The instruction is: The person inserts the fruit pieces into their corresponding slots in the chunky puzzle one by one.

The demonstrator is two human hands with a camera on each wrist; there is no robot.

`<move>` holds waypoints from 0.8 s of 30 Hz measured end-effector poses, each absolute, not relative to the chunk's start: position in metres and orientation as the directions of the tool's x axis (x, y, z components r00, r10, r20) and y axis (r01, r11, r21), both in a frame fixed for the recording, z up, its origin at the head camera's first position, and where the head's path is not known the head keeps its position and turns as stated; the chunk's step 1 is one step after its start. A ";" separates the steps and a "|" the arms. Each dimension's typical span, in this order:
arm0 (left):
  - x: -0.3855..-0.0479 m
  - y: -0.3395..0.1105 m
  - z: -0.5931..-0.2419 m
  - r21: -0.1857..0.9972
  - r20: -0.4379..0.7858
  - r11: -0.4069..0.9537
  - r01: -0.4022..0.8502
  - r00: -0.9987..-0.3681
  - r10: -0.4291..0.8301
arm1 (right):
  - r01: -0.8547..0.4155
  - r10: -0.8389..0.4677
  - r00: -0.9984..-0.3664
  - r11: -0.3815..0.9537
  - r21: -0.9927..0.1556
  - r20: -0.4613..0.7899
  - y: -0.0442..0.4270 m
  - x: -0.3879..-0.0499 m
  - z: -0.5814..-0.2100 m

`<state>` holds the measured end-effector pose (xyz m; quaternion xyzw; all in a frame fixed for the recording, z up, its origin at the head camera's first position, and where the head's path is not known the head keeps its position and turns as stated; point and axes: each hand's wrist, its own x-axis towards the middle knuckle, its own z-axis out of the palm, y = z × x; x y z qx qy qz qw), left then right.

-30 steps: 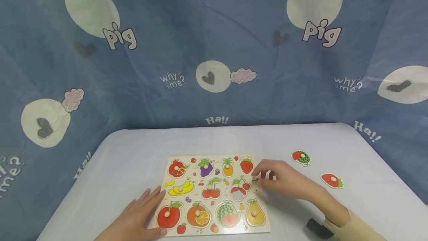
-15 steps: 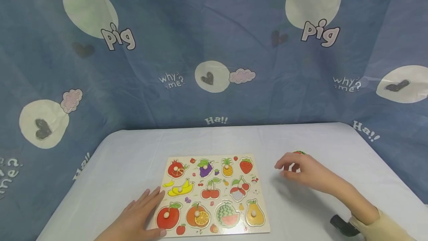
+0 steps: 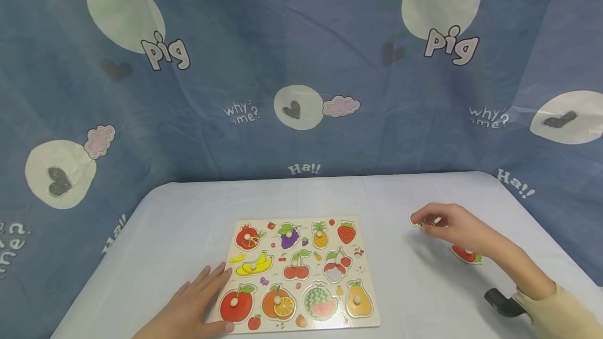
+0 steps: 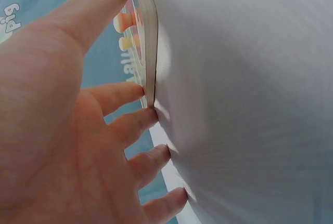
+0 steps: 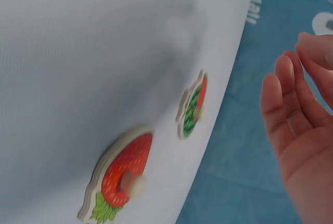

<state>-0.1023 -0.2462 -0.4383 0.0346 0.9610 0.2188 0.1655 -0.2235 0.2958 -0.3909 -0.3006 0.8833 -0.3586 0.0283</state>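
A light wooden fruit puzzle board (image 3: 306, 224) lies on the table, with knobs on most of its fruit pictures. The watermelon picture (image 3: 321, 301) and strawberry picture (image 3: 346, 233) show no knob. My left hand (image 3: 193, 300) rests at the board's left edge, fingers spread and thumb on the front left corner. My right hand (image 3: 454, 226) is over a loose watermelon piece (image 5: 193, 104), partly hiding it in the head view. In the right wrist view those fingers are loosely bent, apart from the piece and holding nothing. A loose strawberry piece (image 5: 127, 169) lies nearer, under the right forearm.
The white-covered table (image 3: 198, 224) ends at a blue printed cloth (image 3: 212, 145) hanging behind and at the sides. A dark device (image 3: 504, 302) sits at the right wrist, beside the pale sleeve (image 3: 551, 307).
My right hand has moved rightward from the board's right edge to the loose watermelon piece. The left hand stays at the board's edge, and the board has not moved.
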 end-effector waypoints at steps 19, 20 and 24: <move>-0.102 -0.245 -0.437 0.425 -0.323 0.905 -0.019 -0.937 0.131 | -0.430 -0.516 -0.855 0.653 -0.624 0.049 0.320 -0.254 -0.403; -0.102 -0.245 -0.437 0.424 -0.322 0.906 -0.016 -0.937 0.134 | -0.432 -0.521 -0.852 0.653 -0.622 0.045 0.321 -0.256 -0.404; -0.102 -0.245 -0.437 0.421 -0.322 0.907 -0.013 -0.937 0.136 | -0.437 -0.543 -0.839 0.649 -0.622 0.023 0.324 -0.264 -0.408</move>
